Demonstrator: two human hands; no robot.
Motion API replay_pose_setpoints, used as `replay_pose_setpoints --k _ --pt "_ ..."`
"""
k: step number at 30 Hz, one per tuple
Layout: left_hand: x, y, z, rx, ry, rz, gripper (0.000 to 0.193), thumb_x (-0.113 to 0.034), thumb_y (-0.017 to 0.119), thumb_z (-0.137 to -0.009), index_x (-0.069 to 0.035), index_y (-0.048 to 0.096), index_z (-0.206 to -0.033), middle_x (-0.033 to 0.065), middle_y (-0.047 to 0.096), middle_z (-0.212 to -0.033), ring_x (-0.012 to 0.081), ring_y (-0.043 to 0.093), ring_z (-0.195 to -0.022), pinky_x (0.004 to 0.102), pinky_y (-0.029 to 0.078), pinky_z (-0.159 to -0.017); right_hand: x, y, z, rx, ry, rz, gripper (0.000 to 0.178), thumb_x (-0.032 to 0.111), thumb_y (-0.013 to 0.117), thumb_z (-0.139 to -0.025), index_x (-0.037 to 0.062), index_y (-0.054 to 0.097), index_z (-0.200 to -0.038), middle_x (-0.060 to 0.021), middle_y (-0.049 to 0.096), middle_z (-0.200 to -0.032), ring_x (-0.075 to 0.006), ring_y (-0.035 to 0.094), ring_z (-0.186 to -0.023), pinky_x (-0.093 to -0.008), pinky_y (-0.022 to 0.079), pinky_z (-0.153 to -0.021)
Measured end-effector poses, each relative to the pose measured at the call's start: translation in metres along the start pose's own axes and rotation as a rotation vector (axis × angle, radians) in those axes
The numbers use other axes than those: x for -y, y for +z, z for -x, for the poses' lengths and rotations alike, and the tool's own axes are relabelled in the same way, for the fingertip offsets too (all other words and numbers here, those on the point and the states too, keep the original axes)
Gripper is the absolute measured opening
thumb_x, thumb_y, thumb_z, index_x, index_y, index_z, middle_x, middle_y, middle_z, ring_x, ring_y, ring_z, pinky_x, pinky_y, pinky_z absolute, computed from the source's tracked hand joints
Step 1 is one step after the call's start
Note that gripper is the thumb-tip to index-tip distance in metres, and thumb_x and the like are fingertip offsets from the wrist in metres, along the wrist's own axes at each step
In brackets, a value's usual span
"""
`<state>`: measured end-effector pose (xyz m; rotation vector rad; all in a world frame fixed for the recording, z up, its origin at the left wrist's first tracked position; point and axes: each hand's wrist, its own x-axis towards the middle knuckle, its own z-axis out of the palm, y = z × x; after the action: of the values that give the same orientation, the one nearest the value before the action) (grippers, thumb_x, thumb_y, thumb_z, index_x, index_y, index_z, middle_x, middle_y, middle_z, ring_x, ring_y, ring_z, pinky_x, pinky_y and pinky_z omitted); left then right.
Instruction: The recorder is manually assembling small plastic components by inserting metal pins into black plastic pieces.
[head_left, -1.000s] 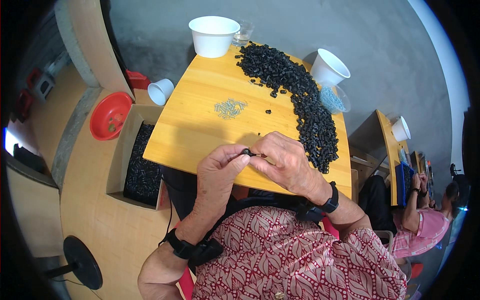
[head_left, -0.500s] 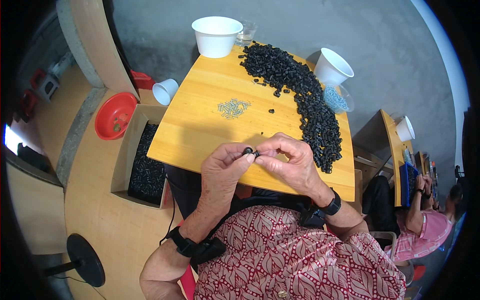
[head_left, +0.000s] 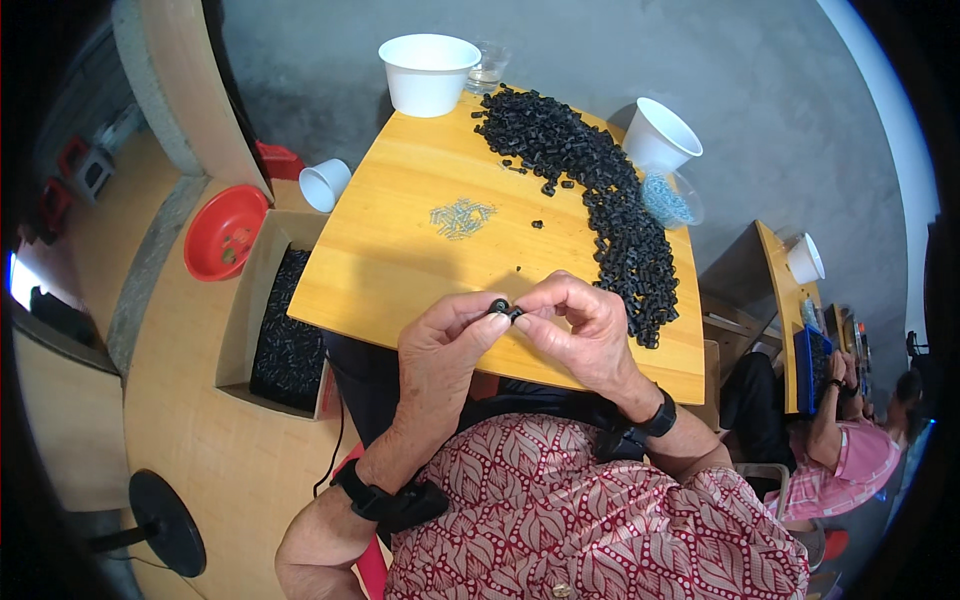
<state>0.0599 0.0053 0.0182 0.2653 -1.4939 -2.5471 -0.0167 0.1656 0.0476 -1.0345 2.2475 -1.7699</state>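
Over the near edge of the yellow wooden table (head_left: 375,240), both my hands meet at small black plastic parts. My left hand (head_left: 445,345) is closed, its thumb and finger pinching a round black part (head_left: 499,306) with a hole in it. A second black piece (head_left: 514,313) touches the first, pinched by the thumb and finger of my right hand (head_left: 575,330). Whether the two are joined, I cannot tell. Beyond my hands lies a small pile of silver screws (head_left: 461,218). One loose black part (head_left: 537,224) rests to their right.
A long heap of black parts (head_left: 625,215) curves along the table's right side. White tubs (head_left: 430,85) and a clear cup of bluish screws (head_left: 665,198) stand at its edges. Left on the floor are a box of black parts (head_left: 290,340) and a red basin (head_left: 225,235). Another person (head_left: 840,450) works at right.
The view has shifted slightly. My hands stay together with both black parts still pinched, and the pieces have turned a little between my fingers.
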Motion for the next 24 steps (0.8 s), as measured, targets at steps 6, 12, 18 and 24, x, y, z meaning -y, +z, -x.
replay_pose_setpoints --k 6,12,18,24 --pt "0.001 0.002 0.001 0.039 0.091 0.091 0.02 -0.004 0.068 -0.093 0.001 0.069 -0.113 0.0047 0.071 -0.102 0.0084 0.064 -0.096 0.0224 0.051 -0.086 0.003 -0.003 -0.004 -0.057 -0.146 0.124 0.011 0.001 0.074 -0.083 0.0004 0.07 -0.093 -0.0057 0.066 -0.083 -0.0116 0.061 -0.073 -0.0258 0.049 -0.067" --pt "0.003 0.002 0.002 0.036 0.071 0.065 0.017 -0.001 0.067 -0.092 0.001 0.068 -0.109 0.0075 0.072 -0.103 0.0123 0.067 -0.095 0.027 0.051 -0.09 0.011 -0.005 -0.007 -0.057 -0.246 0.269 0.014 0.0 0.075 -0.08 0.0005 0.069 -0.093 -0.0079 0.067 -0.083 -0.0145 0.064 -0.073 -0.0269 0.05 -0.067" --pt "0.007 0.002 0.002 0.055 0.078 0.048 0.02 -0.004 0.069 -0.093 0.001 0.069 -0.112 0.0014 0.07 -0.098 0.0037 0.061 -0.086 0.0186 0.05 -0.075 0.013 -0.002 -0.007 -0.058 -0.323 0.375 0.015 -0.001 0.074 -0.079 -0.0001 0.069 -0.093 -0.0112 0.068 -0.084 -0.0204 0.068 -0.074 -0.0301 0.053 -0.065" --pt "0.01 0.002 0.002 0.035 0.093 -0.011 0.02 -0.006 0.069 -0.093 0.0 0.069 -0.111 -0.0007 0.068 -0.092 0.002 0.058 -0.08 0.0169 0.049 -0.068 0.013 0.0 -0.006 -0.054 -0.375 0.41 0.014 -0.002 0.073 -0.079 -0.0008 0.069 -0.093 -0.0129 0.068 -0.084 -0.024 0.069 -0.074 -0.0319 0.054 -0.065"
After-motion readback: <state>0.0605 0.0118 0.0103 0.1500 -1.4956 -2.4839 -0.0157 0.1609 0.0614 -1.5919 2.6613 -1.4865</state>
